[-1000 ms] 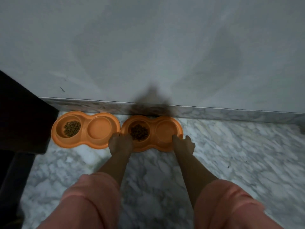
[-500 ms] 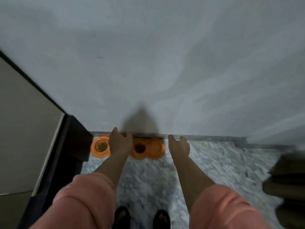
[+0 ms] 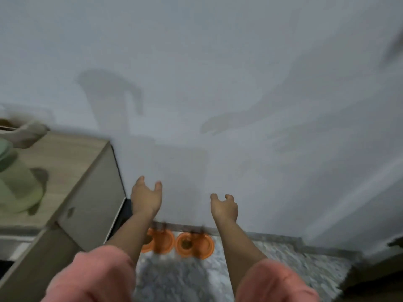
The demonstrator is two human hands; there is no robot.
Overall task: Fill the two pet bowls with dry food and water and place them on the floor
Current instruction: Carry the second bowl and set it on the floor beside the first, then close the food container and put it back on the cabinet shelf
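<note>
Two orange double pet bowls stand side by side on the marble floor (image 3: 283, 264) against the wall's skirting. The left bowl (image 3: 162, 241) is partly hidden behind my left forearm. The right bowl (image 3: 196, 245) shows dark dry food in its left cup; its right cup looks orange, and I cannot tell if it holds water. My left hand (image 3: 146, 198) and my right hand (image 3: 224, 207) hang in the air well above the bowls, fingers loosely curled, holding nothing. Pink sleeves cover both upper arms.
A light wooden cabinet (image 3: 72, 168) stands at the left, with a green container (image 3: 15, 184) and a pale scoop-like thing (image 3: 24, 134) on top. A plain white wall fills the view ahead. A dark object (image 3: 375, 277) sits at the right edge.
Both hands have let go of the right bowl and risen away from it. The view has lifted far from the floor, so the bowls look small and the cabinet top has come into sight.
</note>
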